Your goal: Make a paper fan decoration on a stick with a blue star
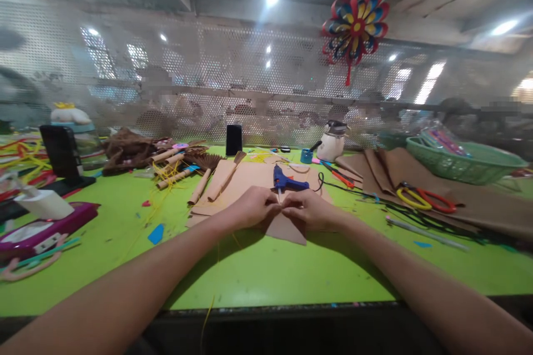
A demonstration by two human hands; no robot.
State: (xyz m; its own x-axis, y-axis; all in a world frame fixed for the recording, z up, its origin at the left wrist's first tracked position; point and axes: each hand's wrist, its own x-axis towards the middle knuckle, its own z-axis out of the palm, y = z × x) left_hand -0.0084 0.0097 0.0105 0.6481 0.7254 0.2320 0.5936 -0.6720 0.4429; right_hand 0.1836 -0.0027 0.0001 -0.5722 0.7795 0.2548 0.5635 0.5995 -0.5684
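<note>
My left hand (255, 206) and my right hand (310, 209) meet fingertip to fingertip over a piece of brown paper (287, 228) on the green table (258, 272). Both hands are closed in a pinch on the paper's folded top edge. A blue glue gun (286, 182) lies just behind my hands on a larger brown sheet (250, 175). Rolled brown paper tubes (200, 186) lie to the left of that sheet.
Scissors with yellow and red handles (425, 198) rest on brown paper at the right, near a green basket (462, 162). A black phone (234, 140) stands at the back. A pink box (37, 230) and phone stand (62, 158) sit at the left. A paper pinwheel (356, 22) hangs above.
</note>
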